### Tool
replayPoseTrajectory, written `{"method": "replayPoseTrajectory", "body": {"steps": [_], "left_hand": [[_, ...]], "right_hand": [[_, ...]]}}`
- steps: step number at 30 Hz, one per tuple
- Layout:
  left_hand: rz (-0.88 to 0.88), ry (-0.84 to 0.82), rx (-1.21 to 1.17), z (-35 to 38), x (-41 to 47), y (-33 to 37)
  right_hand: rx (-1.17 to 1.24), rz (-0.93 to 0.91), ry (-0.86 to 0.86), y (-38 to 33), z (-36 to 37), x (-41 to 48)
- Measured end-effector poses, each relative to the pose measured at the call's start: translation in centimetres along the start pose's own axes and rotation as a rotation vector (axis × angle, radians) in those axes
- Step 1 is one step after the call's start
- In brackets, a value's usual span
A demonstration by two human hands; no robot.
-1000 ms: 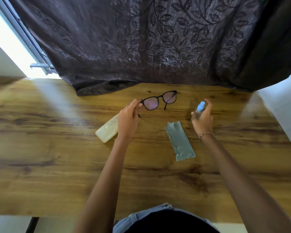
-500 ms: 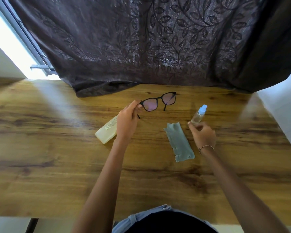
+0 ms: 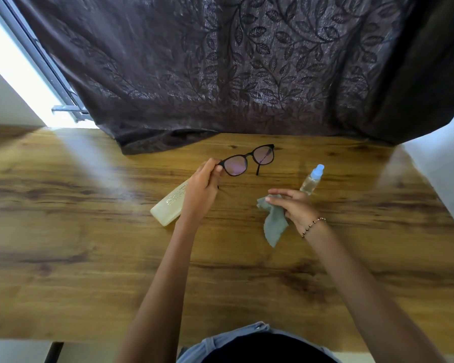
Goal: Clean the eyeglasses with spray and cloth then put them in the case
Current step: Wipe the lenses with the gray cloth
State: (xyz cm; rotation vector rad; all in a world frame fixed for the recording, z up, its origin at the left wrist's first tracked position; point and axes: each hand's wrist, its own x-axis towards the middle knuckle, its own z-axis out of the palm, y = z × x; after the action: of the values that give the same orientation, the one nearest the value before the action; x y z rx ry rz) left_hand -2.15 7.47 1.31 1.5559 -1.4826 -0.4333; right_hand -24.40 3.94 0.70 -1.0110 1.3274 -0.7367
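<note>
The left hand [image 3: 199, 191] pinches the thin, easy-to-break glasses [image 3: 247, 161] by the frame's corner; the right hand [image 3: 295, 208] grips the soft, floppy cloth [image 3: 273, 224]

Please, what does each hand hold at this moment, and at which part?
The left hand holds the eyeglasses at the frame's left end, near the hinge. The right hand pinches the grey cloth at its upper end; the rest hangs down.
</note>
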Motion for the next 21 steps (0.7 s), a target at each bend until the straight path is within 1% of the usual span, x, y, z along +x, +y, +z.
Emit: {"method": "replayPoseTrajectory", "body": {"steps": [1, 3, 5, 7, 9, 10, 12, 14, 16, 21], "left_hand": [[0.001, -0.007, -0.006, 0.0, 0.0, 0.1], [-0.008, -0.020, -0.019, 0.0, -0.1, 0.4], [-0.025, -0.032, -0.053, 0.0, -0.1, 0.8], [-0.044, -0.037, -0.076, 0.0, 0.0, 1.3], [-0.046, -0.045, -0.064, 0.1, 0.2, 1.7], [-0.040, -0.052, -0.059, 0.2, 0.3, 1.9], [-0.031, -0.064, -0.060, 0.4, 0.5, 2.2], [-0.030, -0.070, -0.057, 0.6, 0.5, 2.5], [-0.042, -0.068, -0.073, 0.8, 0.6, 2.5], [-0.117, -0.021, -0.216, 1.2, 0.7, 2.2]], "right_hand": [[0.024, -0.036, 0.019, -0.6, 0.2, -0.5], [0.024, -0.166, 0.097, -1.9, 0.8, -1.7], [-0.065, -0.363, 0.227, -3.0, 1.7, -2.8], [-0.250, -0.682, 0.383, -4.3, 2.6, -3.7], [-0.429, -1.019, 0.459, -4.9, 3.2, -3.6], [-0.503, -1.119, 0.485, -5.1, 3.6, -3.3], [-0.597, -1.181, 0.537, -5.2, 4.4, -2.9], [-0.632, -1.153, 0.556, -5.0, 5.2, -2.6], [-0.649, -1.116, 0.508, -4.5, 5.7, -2.2], [-0.800, -1.157, 0.419, -2.7, 5.7, -1.6]]}}
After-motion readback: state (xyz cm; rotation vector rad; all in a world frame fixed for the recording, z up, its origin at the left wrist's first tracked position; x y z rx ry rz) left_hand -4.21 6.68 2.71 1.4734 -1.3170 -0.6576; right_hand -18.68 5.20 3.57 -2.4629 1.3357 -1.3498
